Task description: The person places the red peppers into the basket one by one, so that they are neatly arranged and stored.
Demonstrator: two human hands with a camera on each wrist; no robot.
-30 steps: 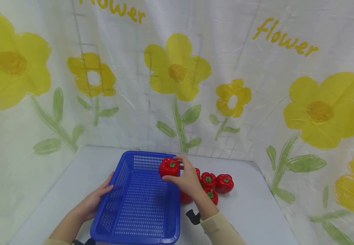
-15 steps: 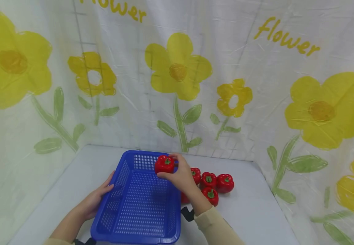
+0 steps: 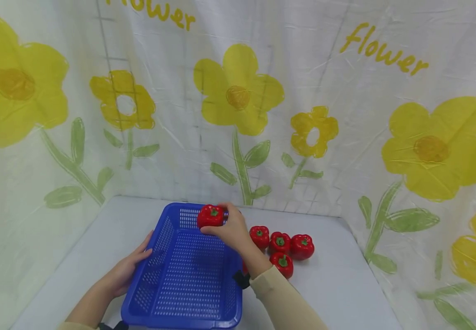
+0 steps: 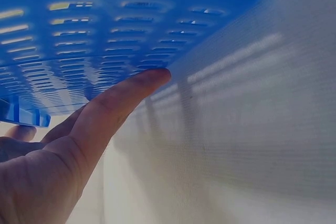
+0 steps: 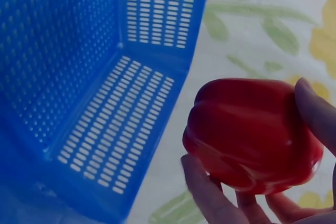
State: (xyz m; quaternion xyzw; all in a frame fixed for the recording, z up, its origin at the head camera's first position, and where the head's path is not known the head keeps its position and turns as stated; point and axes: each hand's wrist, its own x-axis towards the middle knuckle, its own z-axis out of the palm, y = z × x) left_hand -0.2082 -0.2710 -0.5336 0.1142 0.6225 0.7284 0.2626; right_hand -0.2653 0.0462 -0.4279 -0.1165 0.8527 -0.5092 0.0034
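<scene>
My right hand holds a red bell pepper above the far end of the blue plastic basket, thumb on one side and fingers on the other. In the right wrist view the bell pepper is lifted clear of the basket wall. My left hand grips the basket's left side, its thumb over the rim. The left wrist view has a finger of the left hand stretched along the outside of the perforated wall. The basket's visible floor bears no pepper.
Several more red bell peppers lie on the white table to the right of the basket. One is partly hidden behind the right wrist. A white curtain printed with yellow flowers hangs behind the table.
My right hand has carried the bell pepper leftward and slightly farther away, from the basket's right rim to over its far end. The left hand and the basket have stayed put.
</scene>
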